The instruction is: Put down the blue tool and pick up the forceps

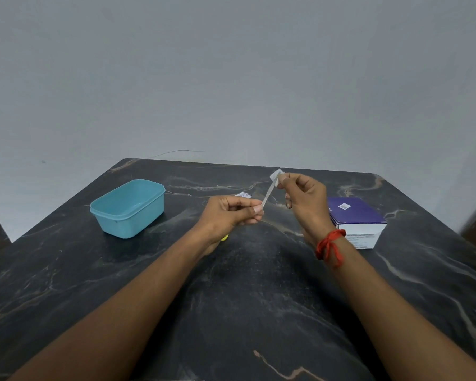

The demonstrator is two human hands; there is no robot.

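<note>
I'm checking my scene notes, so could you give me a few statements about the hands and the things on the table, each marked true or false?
1. Both hands pinch one thin strip: the left hand its lower end, the right hand its upper end. True.
2. The strip lies flat on the table. False: it is held above the dark marble table.
3. The teal tub has a lid on. False: it is open.
4. The purple and white box sits by the right wrist. True.

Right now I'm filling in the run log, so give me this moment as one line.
left hand: pinches strip low end | right hand: pinches top end | blue tub: left | purple box: right
</note>
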